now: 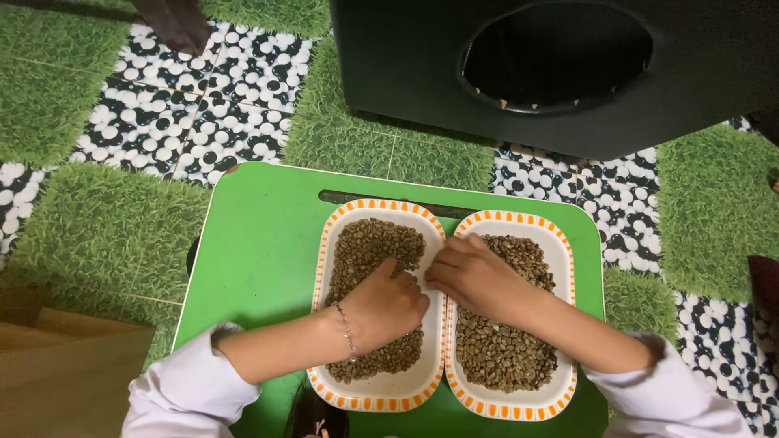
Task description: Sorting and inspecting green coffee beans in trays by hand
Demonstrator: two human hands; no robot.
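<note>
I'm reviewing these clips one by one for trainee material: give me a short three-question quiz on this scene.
1. True or false: the left hand rests in the left dish of beans.
2. What do both dishes hold? A) rice B) small brown beans C) buttons
3. What colour is the tray under the dishes?

Key:
1. True; the right hand lies across the right dish, its fingers at the rims where the dishes meet.
2. B
3. Green

White long sleeves (191, 389) pushed up; thin chain bracelet (347, 332) on left wrist.
</note>
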